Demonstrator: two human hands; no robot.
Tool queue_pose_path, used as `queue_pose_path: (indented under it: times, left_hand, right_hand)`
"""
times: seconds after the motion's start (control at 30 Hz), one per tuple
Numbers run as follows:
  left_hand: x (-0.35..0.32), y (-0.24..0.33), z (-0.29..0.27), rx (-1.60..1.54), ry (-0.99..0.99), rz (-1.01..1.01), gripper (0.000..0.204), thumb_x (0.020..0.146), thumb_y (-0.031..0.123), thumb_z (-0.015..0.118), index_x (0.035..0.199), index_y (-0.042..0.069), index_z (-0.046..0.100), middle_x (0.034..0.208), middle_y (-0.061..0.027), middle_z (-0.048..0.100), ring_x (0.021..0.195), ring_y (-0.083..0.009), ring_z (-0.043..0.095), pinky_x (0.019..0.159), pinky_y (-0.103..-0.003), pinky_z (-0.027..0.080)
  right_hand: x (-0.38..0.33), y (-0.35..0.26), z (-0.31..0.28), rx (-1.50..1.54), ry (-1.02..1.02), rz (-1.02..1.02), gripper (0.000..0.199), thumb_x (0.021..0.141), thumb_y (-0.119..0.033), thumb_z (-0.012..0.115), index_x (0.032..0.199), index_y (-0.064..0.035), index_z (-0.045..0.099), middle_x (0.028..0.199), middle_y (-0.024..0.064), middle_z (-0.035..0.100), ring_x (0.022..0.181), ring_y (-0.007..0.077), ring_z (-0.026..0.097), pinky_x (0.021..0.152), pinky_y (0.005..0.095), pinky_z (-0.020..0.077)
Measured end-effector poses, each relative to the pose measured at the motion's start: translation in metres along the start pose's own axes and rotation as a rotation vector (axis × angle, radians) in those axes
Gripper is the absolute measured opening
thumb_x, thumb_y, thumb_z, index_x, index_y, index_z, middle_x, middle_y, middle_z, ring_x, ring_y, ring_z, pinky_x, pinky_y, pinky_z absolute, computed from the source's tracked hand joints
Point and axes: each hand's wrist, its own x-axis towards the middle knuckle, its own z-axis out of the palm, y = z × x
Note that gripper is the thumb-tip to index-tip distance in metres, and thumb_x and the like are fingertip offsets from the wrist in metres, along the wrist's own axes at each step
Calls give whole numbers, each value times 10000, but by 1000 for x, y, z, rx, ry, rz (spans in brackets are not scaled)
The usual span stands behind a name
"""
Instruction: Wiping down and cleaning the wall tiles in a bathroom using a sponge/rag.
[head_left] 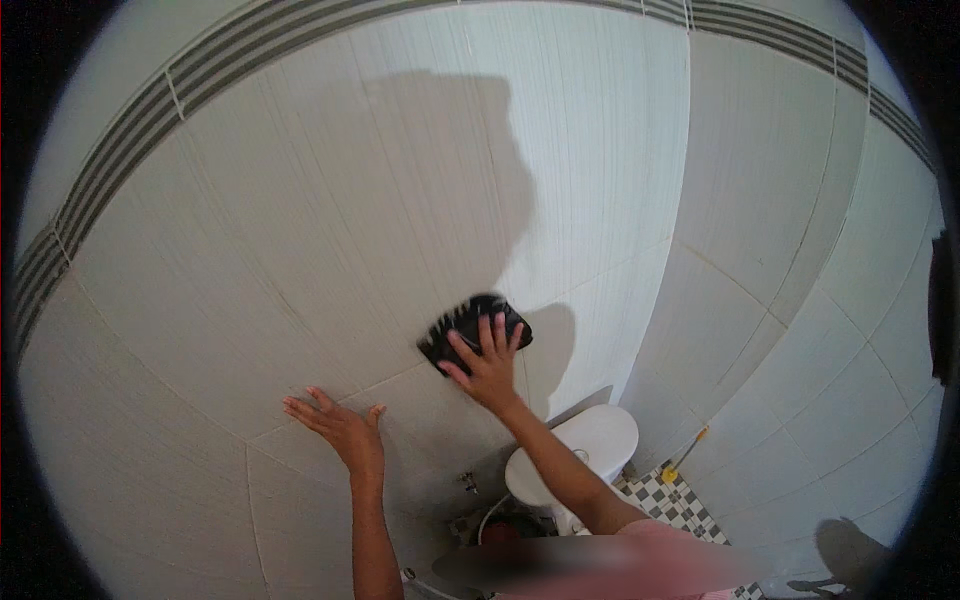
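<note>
My right hand [487,362] presses a black cloth [462,322] flat against the pale tiled wall [330,230], fingers spread over the cloth's lower part. My left hand [338,428] lies flat on the same wall, lower and to the left, palm down with fingers apart and nothing in it. My shadow falls on the wall above the cloth.
A white toilet [590,450] stands below in the corner. A yellow-handled tool [688,452] leans by the right-hand wall over a black-and-white checkered floor [668,500]. A metal tap [468,482] with a hose sits low on the wall. Grey striped border tiles [120,150] run along the top.
</note>
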Motion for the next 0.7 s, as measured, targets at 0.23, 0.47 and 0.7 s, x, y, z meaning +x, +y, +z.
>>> queue_pose_path:
  times: [0.23, 0.47, 0.7]
  left_hand:
    - [1, -4, 2, -106, 19, -3, 1271, 562, 236, 847, 1410, 23, -74, 1415, -282, -243, 1325, -463, -174, 1080, -571, 90]
    - [-1, -5, 3, -67, 9, -14, 1262, 576, 308, 833, 1396, -29, -64, 1415, -291, -235, 1321, -466, -180, 1092, -548, 53]
    - [0, 1, -4, -55, -51, -73, 1243, 600, 296, 828, 1398, -32, -67, 1417, -294, -228, 1321, -456, -196, 1095, -544, 44]
  right_hand:
    - [1, 171, -41, -154, 333, 418, 676, 849, -433, 533, 1406, -129, 300, 1479, 200, 159, 1353, 394, 145, 1056, 565, 81]
    - [122, 218, -83, -123, 500, 1115, 622, 926, -520, 337, 1425, -157, 262, 1481, 161, 186, 1359, 352, 148, 1058, 549, 105]
    - [173, 72, -39, -213, 240, 231, 606, 847, -439, 547, 1383, -221, 366, 1485, 158, 183, 1368, 364, 124, 1019, 633, 77]
